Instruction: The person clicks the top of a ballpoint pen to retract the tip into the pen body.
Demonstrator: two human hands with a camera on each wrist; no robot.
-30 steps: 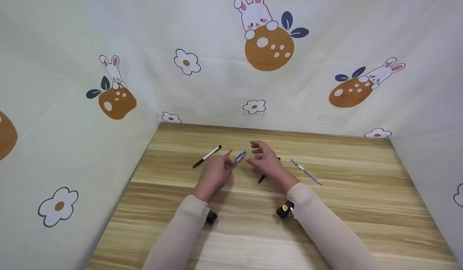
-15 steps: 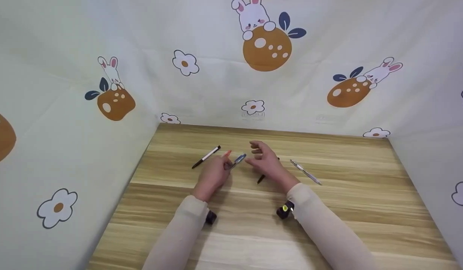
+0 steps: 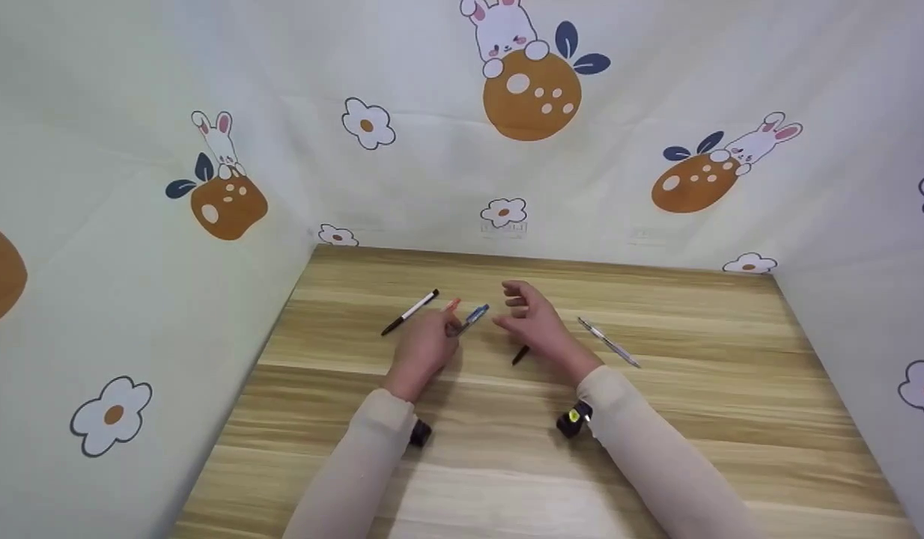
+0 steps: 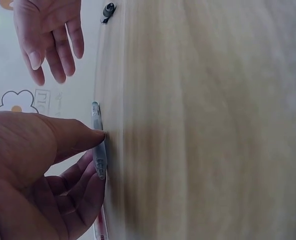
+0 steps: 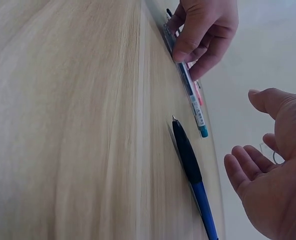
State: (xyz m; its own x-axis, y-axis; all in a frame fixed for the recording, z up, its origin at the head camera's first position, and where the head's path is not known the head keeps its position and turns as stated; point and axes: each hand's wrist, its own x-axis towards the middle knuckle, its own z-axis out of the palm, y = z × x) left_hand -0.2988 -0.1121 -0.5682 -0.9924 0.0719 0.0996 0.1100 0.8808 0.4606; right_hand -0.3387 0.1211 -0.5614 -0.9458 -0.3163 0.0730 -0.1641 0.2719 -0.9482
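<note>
My left hand (image 3: 423, 346) pinches a clear-barrelled pen with a blue end (image 3: 474, 319) between thumb and fingers, low over the table. In the right wrist view this pen (image 5: 194, 102) slants down to a teal tip. A red pen (image 3: 453, 305) lies just beyond the left hand, partly hidden by it. My right hand (image 3: 535, 323) holds nothing; its fingers are loosely bent and apart. Beneath it lies a pen with a black grip and blue barrel (image 5: 193, 165), mostly covered by that hand in the head view.
A white pen with black ends (image 3: 409, 312) lies to the left of the left hand. To the right of the right hand is a clear, silvery pen (image 3: 610, 343). The wooden table (image 3: 477, 464) meets fabric walls printed with rabbits and oranges (image 3: 402, 172).
My right hand has shifted very slightly to the right. The left hand keeps its pinch on the clear pen in nearly the same place, and the view has drifted a little.
</note>
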